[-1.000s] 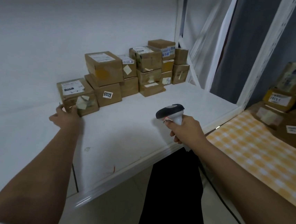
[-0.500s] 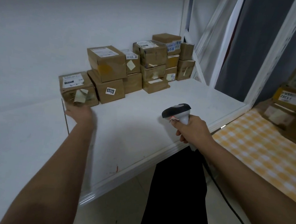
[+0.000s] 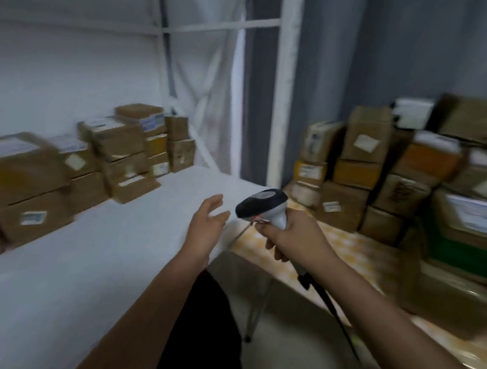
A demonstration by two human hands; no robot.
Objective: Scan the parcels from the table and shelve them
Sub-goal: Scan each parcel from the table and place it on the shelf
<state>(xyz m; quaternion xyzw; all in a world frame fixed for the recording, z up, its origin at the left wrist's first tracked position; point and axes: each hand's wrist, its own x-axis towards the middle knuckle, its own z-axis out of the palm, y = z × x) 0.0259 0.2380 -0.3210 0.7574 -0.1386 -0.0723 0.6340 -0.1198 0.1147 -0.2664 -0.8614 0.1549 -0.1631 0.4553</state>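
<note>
Head view puts the parcels waiting to be scanned (image 3: 392, 175) beyond and to the right of my right hand (image 3: 293, 236), heaped in blurred stacks on the bench (image 3: 357, 254) with its yellow checked cover. That hand is wrapped firmly round the grip of the scanner (image 3: 262, 205), its dark head angled up and to the left, its cord trailing down under my wrist, so I judge it is kept ready rather than aimed at any label. My left hand (image 3: 207, 225) is empty, fingers spread and relaxed, hovering just left of the scanner above the corner of the white shelf (image 3: 95, 259). Farther left of it, well apart, the shelved boxes (image 3: 120, 154) sit stacked along the back wall, which leaves the front of the shelf bare for more. With one hand free and the stacks ahead, I would say the next step is picking a parcel off the bench.
</note>
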